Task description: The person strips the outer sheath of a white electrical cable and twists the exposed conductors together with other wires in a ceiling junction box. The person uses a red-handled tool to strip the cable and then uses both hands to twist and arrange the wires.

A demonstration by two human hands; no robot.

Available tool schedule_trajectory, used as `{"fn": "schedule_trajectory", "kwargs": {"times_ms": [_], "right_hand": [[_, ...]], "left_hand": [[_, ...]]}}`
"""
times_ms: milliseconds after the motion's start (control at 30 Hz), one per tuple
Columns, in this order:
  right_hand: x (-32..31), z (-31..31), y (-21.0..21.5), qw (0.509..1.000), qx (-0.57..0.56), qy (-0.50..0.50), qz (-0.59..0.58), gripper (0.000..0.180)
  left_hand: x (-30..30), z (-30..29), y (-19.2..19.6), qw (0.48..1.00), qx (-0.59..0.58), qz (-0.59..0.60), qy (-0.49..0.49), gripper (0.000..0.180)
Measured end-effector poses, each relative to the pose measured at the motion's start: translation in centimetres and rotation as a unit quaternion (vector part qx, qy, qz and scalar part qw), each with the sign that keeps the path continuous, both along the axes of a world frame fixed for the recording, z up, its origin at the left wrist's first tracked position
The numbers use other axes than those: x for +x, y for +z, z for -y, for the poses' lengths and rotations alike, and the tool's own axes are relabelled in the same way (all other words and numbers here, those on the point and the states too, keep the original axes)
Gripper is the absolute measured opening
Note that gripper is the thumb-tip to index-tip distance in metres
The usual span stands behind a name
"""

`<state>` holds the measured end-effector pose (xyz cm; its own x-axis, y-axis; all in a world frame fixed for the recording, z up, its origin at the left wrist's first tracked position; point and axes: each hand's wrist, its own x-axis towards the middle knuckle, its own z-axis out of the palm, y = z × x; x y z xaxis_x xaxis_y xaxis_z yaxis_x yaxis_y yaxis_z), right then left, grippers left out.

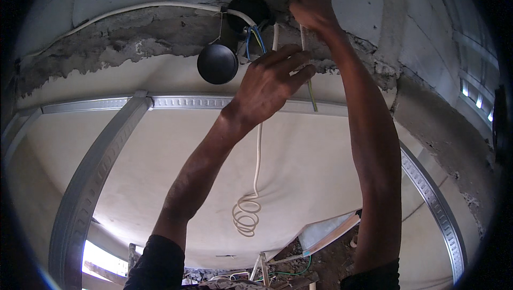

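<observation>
My left hand point(272, 84) is raised below a round black junction box point(250, 9) set in a rough chased channel in the wall, its fingers around a white cable point(258, 161) that hangs down and ends in a coil point(246, 218). My right hand point(312, 9) is higher, at the right of the box, gripping a thin white cable point(303, 33) that runs down with a yellow-green end point(312, 100). Blue and yellow wires point(255, 39) stick out of the box. A round black cover point(217, 64) hangs beside it.
A white conduit point(144, 6) runs left from the box along the crumbled channel point(107, 44). Ribbed metal profiles point(101, 156) frame the plasterboard. A window opening point(475, 97) is at the right. Rubble, wooden pieces and loose wires point(278, 274) lie below.
</observation>
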<state>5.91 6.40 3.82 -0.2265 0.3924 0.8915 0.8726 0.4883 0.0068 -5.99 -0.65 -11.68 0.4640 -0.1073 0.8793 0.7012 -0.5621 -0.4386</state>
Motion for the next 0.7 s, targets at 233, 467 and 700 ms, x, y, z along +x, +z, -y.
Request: {"fn": "schedule_trajectory", "kwargs": {"times_ms": [233,467,700], "right_hand": [[3.1,0.9,-1.4,0.983,0.144,0.098,-0.053,0.046],[4.0,4.7,-3.8,0.954,-0.029,0.297,0.016,0.022],[5.4,6.8,-3.8,0.953,-0.091,0.282,0.069,0.026]], "left_hand": [[-0.3,-0.4,0.2,0.96,-0.048,0.104,-0.257,0.03],[-0.5,-0.3,1.5,0.842,-0.185,0.26,-0.435,0.017],[-0.9,2.7,3.6,0.788,-0.265,0.282,-0.479,0.024]]}}
